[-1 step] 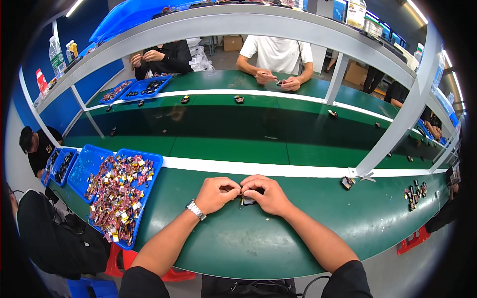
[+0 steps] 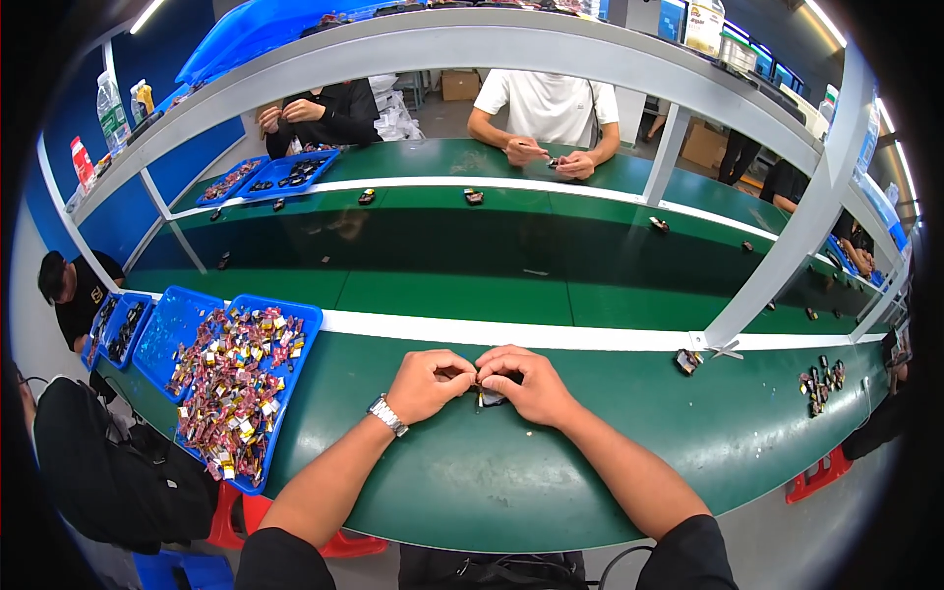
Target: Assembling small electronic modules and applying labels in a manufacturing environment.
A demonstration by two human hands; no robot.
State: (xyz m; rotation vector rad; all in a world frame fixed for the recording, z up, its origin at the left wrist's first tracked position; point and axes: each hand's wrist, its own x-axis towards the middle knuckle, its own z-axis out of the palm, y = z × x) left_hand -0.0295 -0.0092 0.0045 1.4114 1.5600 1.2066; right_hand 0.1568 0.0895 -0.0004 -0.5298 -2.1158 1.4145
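My left hand and my right hand meet over the green bench, fingertips and thumbs pinched together. Between them is a small electronic part with a dark body, a greyish face and a thin light-coloured bit hanging down. The fingers cover most of it, so its exact kind stays hidden. My left wrist wears a metal watch. To the left of my left hand, a blue tray is heaped with small circuit pieces in pink, white and yellow.
A second blue tray adjoins the heaped one. Toward the right lie a single small assembly and a cluster of similar parts. A grey shelf frame rises ahead. Beyond it, small assemblies lie along a green belt, and co-workers sit opposite.
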